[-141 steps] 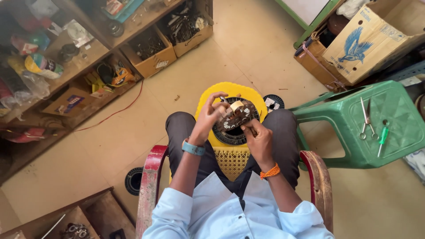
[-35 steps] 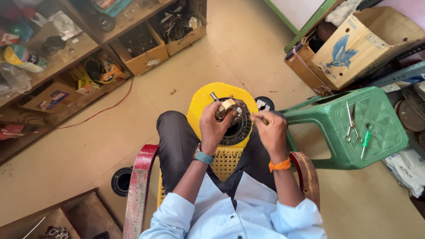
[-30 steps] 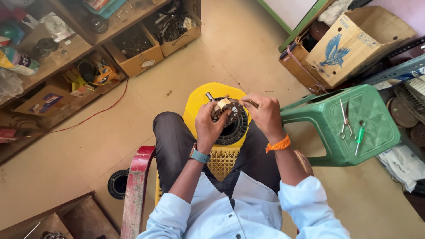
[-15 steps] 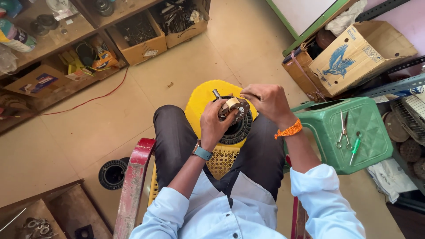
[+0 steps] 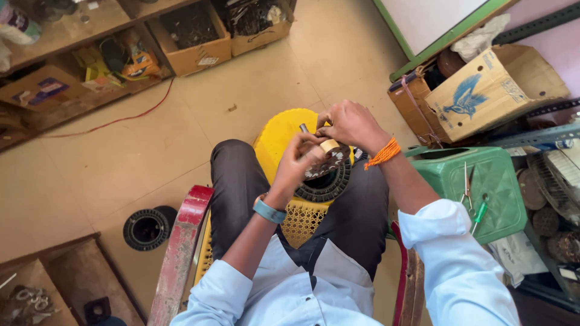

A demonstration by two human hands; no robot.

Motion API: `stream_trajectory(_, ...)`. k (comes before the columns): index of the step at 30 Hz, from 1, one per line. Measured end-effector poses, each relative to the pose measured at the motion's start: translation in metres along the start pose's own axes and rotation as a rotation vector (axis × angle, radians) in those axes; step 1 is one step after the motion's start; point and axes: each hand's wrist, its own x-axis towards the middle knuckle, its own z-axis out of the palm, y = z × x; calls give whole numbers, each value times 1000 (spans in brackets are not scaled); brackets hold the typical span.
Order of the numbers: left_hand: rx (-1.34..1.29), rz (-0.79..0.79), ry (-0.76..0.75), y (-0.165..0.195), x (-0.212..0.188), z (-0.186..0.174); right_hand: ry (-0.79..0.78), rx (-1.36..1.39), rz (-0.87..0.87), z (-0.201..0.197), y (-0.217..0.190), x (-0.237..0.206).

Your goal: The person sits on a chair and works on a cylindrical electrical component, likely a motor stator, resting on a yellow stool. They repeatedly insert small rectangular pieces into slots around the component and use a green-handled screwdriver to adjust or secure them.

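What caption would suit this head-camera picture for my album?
Seated person's left hand and right hand grip a small round motor part over a yellow stool, beside a green stool.

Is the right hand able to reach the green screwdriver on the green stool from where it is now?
Probably yes. The green screwdriver lies uncovered on the green stool, just beside the person's right arm, with only scissors next to it. But the right hand is busy now at the small round part and would have to leave it first.
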Motion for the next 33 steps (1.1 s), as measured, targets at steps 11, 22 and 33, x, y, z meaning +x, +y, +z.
stream_trajectory(11,-109,-250,-155,-8,32,-25,112,122,14,-22,-27,-21)
stream_trajectory(22,115,-82,-169,-6,35,-28,486,582,263,32,-60,-112)
stream_trajectory(33,731,249,-22,11,-5,7,676,764,375,121,-52,-135)
